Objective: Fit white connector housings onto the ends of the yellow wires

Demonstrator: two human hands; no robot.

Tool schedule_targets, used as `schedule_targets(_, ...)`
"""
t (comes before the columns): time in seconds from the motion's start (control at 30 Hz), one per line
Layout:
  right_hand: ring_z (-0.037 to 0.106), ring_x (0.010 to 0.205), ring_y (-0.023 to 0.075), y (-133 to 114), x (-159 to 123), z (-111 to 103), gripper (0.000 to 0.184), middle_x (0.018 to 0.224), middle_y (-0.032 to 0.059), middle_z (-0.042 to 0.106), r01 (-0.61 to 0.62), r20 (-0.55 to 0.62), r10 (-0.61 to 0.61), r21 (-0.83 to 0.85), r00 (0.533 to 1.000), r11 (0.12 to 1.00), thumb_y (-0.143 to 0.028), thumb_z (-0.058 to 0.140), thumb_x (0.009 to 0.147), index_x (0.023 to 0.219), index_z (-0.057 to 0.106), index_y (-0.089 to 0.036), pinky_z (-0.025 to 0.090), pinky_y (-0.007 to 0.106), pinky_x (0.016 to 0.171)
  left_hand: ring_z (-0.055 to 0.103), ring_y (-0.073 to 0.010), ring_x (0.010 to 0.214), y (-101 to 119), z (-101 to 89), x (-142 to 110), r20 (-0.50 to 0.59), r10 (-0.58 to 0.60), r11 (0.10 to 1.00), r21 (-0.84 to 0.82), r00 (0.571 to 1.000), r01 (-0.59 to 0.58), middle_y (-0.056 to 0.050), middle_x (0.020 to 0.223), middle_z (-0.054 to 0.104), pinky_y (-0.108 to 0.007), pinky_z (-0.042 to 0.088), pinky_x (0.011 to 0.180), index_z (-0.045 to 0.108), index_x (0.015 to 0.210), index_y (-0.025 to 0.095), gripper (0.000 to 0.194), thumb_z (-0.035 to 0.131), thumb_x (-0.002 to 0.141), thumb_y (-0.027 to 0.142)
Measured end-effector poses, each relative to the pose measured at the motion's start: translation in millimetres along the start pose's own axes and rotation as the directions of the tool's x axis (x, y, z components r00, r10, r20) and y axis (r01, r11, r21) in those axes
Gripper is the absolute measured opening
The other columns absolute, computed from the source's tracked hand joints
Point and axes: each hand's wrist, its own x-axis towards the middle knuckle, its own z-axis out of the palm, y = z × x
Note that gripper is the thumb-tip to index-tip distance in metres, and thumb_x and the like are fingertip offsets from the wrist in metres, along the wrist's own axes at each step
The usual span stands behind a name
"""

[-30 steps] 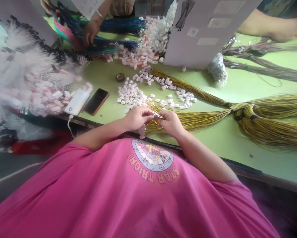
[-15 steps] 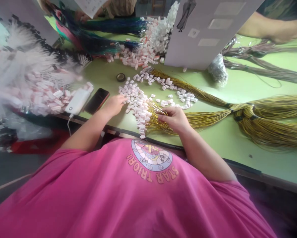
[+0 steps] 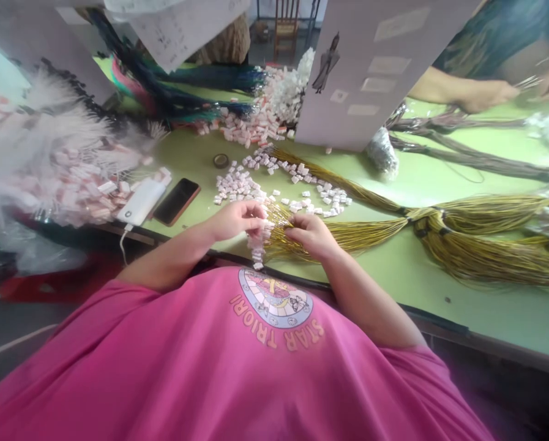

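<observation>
My left hand point(image 3: 240, 220) is closed in a pinch at the left end of a bundle of yellow wires point(image 3: 366, 237). A small white plastic connector seems to be at its fingertips, mostly hidden by the fingers. Opposite it, my right hand point(image 3: 314, 236) is closed on the yellow wires near their bare-looking ends, thumb and forefinger together. A row of white connectors point(image 3: 256, 254) hangs at the wire ends under my left hand. Loose white connectors point(image 3: 237, 185) lie in a heap just beyond it, and more are scattered behind my right hand.
A phone point(image 3: 177, 202), a white power bank point(image 3: 141, 201) with a cable and a tape roll point(image 3: 220, 160) lie left. Bagged white parts point(image 3: 63, 159) heap at far left. A grey upright panel point(image 3: 343, 110) stands behind; a co-worker's hand point(image 3: 489, 95) works at right.
My left hand has moved right and nearer from the loose connectors to the wire ends, its fingers now pinched. My right hand stays on the yellow wires. The view has shifted slightly.
</observation>
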Motion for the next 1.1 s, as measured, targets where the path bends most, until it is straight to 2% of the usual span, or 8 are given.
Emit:
schedule_targets(0.1, 0.039, 0.052, 0.0077, -1, 0, 1, 0.01, 0.058, -0.0042, 0.05, 0.01, -0.03, -0.01, -0.007, 0.999, 1.0, -0.025, 0.056, 0.067, 0.07, 0.059, -0.015, 0.029, 0.024, 0.052, 0.061, -0.0085, 0.056, -3, 13.6, 3, 0.054, -0.054, 0.99, -0.13, 0.997, 0.06, -0.002, 0.068, 0.065, -0.024, 0.052, 0.059, 0.062, 0.091, 0.011, 0.013, 0.063, 0.08, 0.017)
schedule_targets(0.27, 0.034, 0.05, 0.0072, 1, -1, 2, 0.02, 0.053, -0.0053, 0.044, -0.007, -0.093, 0.006, -0.008, 0.996, 1.0, -0.035, 0.06, 0.069, 0.068, 0.059, -0.015, 0.026, 0.024, 0.05, 0.067, -0.0097, 0.068, -7, 19.8, 6, 0.013, -0.109, 0.949, -0.296, 0.994, 0.108, -0.003, 0.078, 0.069, -0.025, 0.055, 0.07, 0.063, 0.095, 0.01, 0.022, 0.07, 0.074, 0.014)
schedule_targets(0.37, 0.036, 0.05, 0.0075, 2, -1, 4, 0.024, 0.052, -0.0046, 0.046, 0.001, -0.131, -0.002, -0.011, 0.991, 1.0, -0.038, 0.062, 0.069, 0.064, 0.06, -0.015, 0.027, 0.024, 0.051, 0.066, -0.0085, 0.066, -7, 20.8, 6, 0.004, -0.118, 0.949, -0.294, 0.993, 0.114, -0.003, 0.074, 0.069, -0.023, 0.054, 0.07, 0.063, 0.094, 0.009, 0.019, 0.068, 0.076, 0.011)
schedule_targets(0.53, 0.041, 0.053, 0.0093, 1, -2, 5, 0.024, 0.052, -0.0029, 0.05, 0.024, -0.103, -0.03, -0.057, 0.994, 0.998, -0.037, 0.059, 0.07, 0.062, 0.062, -0.015, 0.033, 0.024, 0.054, 0.064, -0.0071, 0.061, -7, 21.4, 7, 0.005, -0.102, 0.957, -0.273, 0.995, 0.1, -0.002, 0.069, 0.068, -0.022, 0.053, 0.066, 0.063, 0.095, 0.009, 0.016, 0.064, 0.079, 0.01)
schedule_targets(0.73, 0.035, 0.053, 0.0085, 0, -4, 9, 0.021, 0.052, -0.0042, 0.041, 0.079, -0.193, -0.125, -0.232, 0.973, 0.97, -0.033, 0.057, 0.07, 0.06, 0.056, -0.015, 0.028, 0.023, 0.052, 0.064, -0.0076, 0.063, -10, 23.5, 8, -0.007, -0.081, 0.957, -0.281, 0.997, 0.076, -0.002, 0.071, 0.067, -0.024, 0.053, 0.067, 0.063, 0.093, 0.01, 0.017, 0.065, 0.077, 0.009)
schedule_targets(0.87, 0.034, 0.053, 0.0084, 0, -5, 11, 0.018, 0.052, -0.004, 0.04, 0.113, -0.202, -0.182, -0.309, 0.962, 0.944, -0.029, 0.056, 0.069, 0.056, 0.052, -0.016, 0.027, 0.023, 0.052, 0.063, -0.0084, 0.062, -9, 26.3, 6, -0.055, -0.082, 0.973, -0.219, 0.995, 0.068, -0.002, 0.068, 0.066, -0.025, 0.053, 0.067, 0.065, 0.091, 0.01, 0.016, 0.065, 0.075, 0.009)
schedule_targets(0.97, 0.036, 0.054, 0.009, 2, -6, 12, 0.017, 0.053, -0.0035, 0.042, 0.134, -0.19, -0.209, -0.346, 0.959, 0.928, -0.027, 0.056, 0.069, 0.056, 0.052, -0.016, 0.028, 0.023, 0.053, 0.06, -0.0091, 0.058, -6, 29.2, 5, -0.101, -0.059, 0.995, -0.092, 0.993, 0.05, -0.001, 0.063, 0.065, -0.025, 0.05, 0.062, 0.067, 0.085, 0.01, 0.011, 0.066, 0.074, 0.012)
schedule_targets(1.1, 0.039, 0.055, 0.0102, 7, -5, 14, 0.019, 0.053, -0.0025, 0.045, 0.126, -0.168, -0.207, -0.395, 0.964, 0.91, -0.03, 0.056, 0.071, 0.058, 0.055, -0.016, 0.028, 0.024, 0.053, 0.059, -0.0097, 0.057, -8, 34.1, 7, -0.053, 0.014, 0.997, 0.076, 0.998, -0.01, -0.002, 0.063, 0.066, -0.023, 0.046, 0.058, 0.067, 0.075, 0.012, 0.009, 0.068, 0.073, 0.021)
